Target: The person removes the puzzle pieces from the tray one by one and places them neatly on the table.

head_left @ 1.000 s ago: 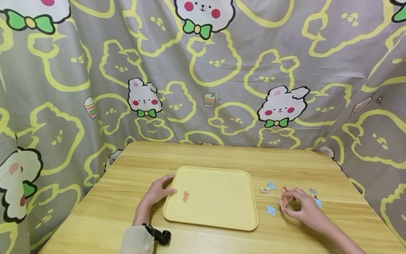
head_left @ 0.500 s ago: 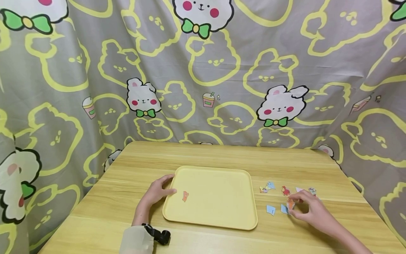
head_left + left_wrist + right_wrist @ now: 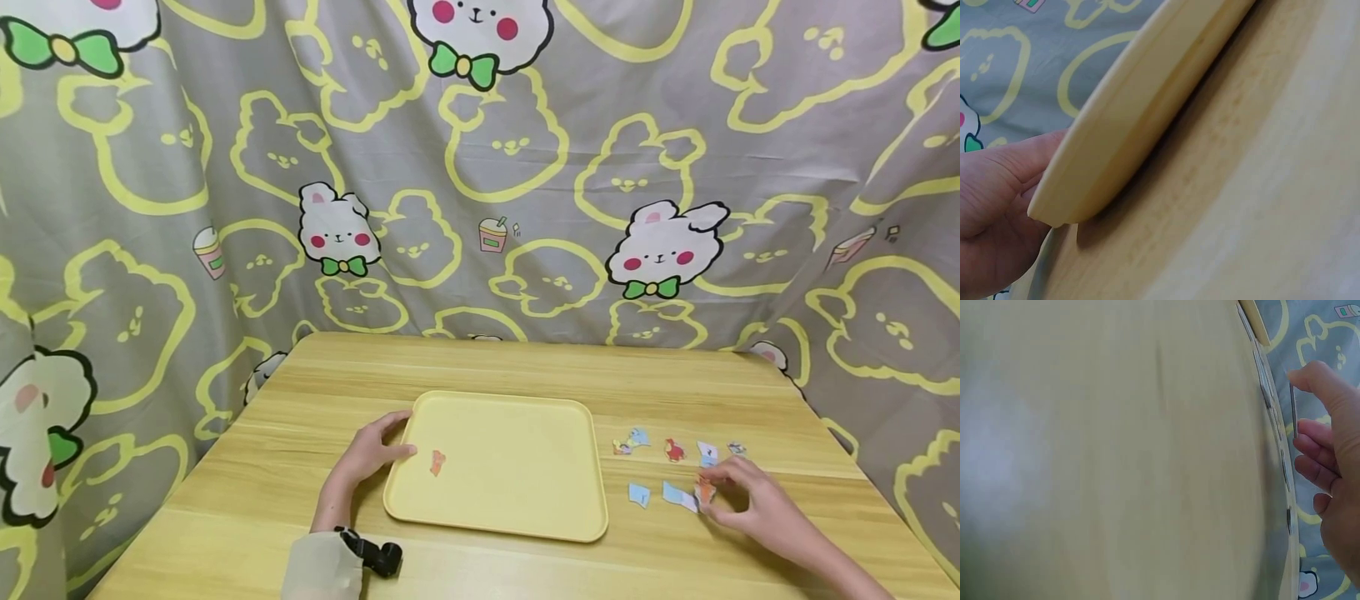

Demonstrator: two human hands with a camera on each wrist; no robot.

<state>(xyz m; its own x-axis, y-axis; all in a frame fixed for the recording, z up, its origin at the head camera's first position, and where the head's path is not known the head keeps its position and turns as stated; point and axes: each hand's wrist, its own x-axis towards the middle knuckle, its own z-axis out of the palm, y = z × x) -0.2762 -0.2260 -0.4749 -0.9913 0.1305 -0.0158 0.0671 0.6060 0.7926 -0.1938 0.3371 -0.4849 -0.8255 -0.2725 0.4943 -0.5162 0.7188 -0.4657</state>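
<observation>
My left hand (image 3: 369,454) holds the left rim of a pale yellow tray (image 3: 517,475). In the left wrist view the thumb lies over the tray's edge and the other fingers are partly hidden. One small orange puzzle piece (image 3: 437,463) lies on the tray's left part. To the right of the tray, my right hand (image 3: 761,504) pinches an orange and white puzzle piece (image 3: 703,490) between thumb and fingers. The right wrist view shows this thin piece edge-on, apart from the tabletop. Under and beside that hand lie a light blue puzzle piece (image 3: 677,495) and a white-blue piece (image 3: 707,452).
More loose pieces lie right of the tray: a blue one (image 3: 638,495), a red one (image 3: 675,451), a yellow and blue cluster (image 3: 630,441) and a multicoloured one (image 3: 737,448). A patterned curtain (image 3: 517,275) hangs behind the wooden table (image 3: 525,362).
My right hand has moved rightward with the orange and white piece, uncovering the red, light blue and white-blue pieces. The left hand and the tray stay in place.
</observation>
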